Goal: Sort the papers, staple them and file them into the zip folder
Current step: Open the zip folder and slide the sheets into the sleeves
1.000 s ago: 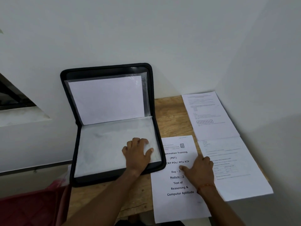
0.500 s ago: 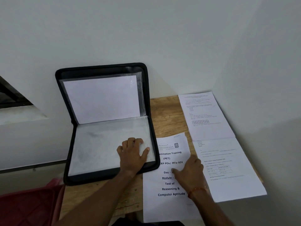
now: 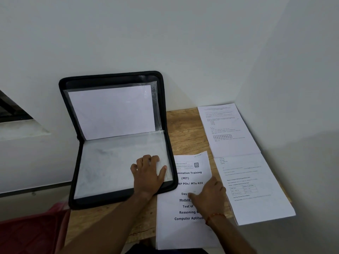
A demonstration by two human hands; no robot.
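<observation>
While the white wall (image 3: 183,43) is filling the upper half of the frame, the wooden table (image 3: 185,131) is showing only in strips at lower centre, mostly covered. The black zip folder (image 3: 117,77) is sitting open at centre left, its upper half leaning upright against the wall and its lower half lying flat on the table. A white sheet (image 3: 111,110) is showing behind clear plastic in the upper half, and a cloudy sleeve (image 3: 110,165) is covering the lower half. A red thing (image 3: 27,233) is filling the lower left corner; what it is isn't showing.

At right, two printed pages are lying end to end along the table's right edge: the far page (image 3: 227,129) above, the near page (image 3: 256,189) below it and jutting over the edge. Just left of them, the cover sheet (image 3: 183,233) with bold headings is lying at lower centre, its left edge tucked under the folder's rim.

Your left hand (image 3: 148,175) is resting on the sleeve's lower right corner, fingers bent and thumb spread; I cannot tell whether it is pinching the plastic or only pressing it. Your right hand (image 3: 209,197) is lying palm down on the cover sheet with relaxed fingers pointing left, gripping nothing. An orange thread (image 3: 213,216) is circling that wrist.
</observation>
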